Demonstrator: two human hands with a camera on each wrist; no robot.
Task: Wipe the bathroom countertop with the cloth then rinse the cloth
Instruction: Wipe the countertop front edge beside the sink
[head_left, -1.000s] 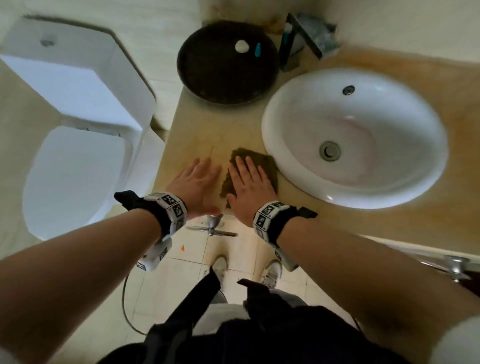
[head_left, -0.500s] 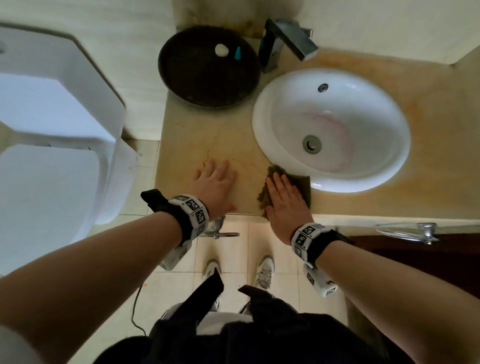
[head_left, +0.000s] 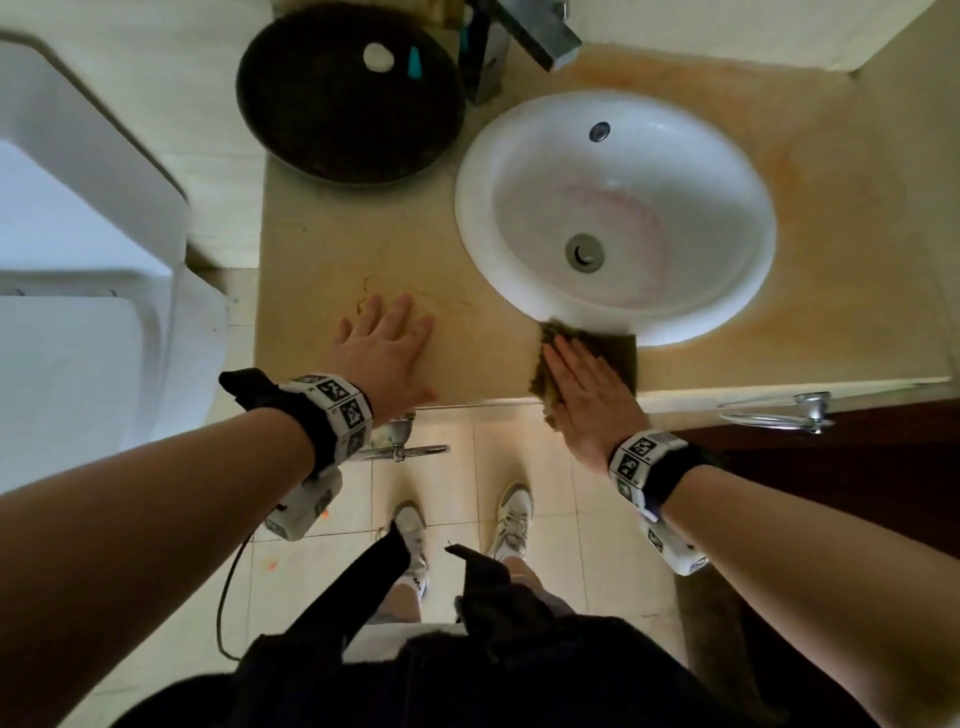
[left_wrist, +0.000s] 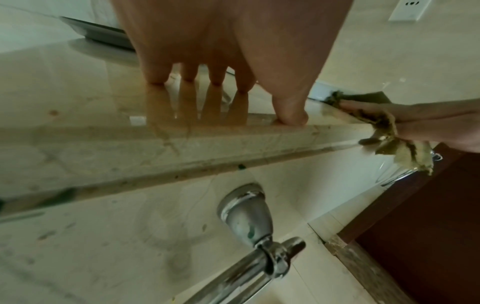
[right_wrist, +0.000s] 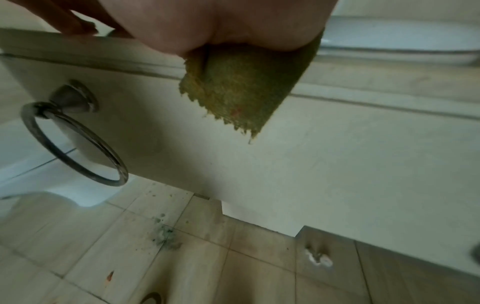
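An olive-green cloth (head_left: 626, 358) lies on the beige countertop (head_left: 363, 249) just in front of the white sink (head_left: 737, 291), one ragged corner (right_wrist: 241, 90) hanging over the counter's front edge. My right hand (head_left: 582, 384) presses flat on the cloth with straight fingers. My left hand (head_left: 387, 343) rests flat on the bare counter to the left, fingers spread, thumb (left_wrist: 288, 111) at the front edge. In the left wrist view the cloth (left_wrist: 397, 144) dangles under my right hand at the far right.
A dark round bowl (head_left: 348, 98) with a small white object sits at the counter's back left, beside the faucet (head_left: 530, 31). A toilet (head_left: 78, 260) stands left. A towel bar (left_wrist: 249, 263) and a towel ring (right_wrist: 75, 142) hang below the counter edge.
My right hand has slid the cloth to the right along the counter's front, from beside my left hand to in front of the sink. The left hand has stayed flat on the counter.
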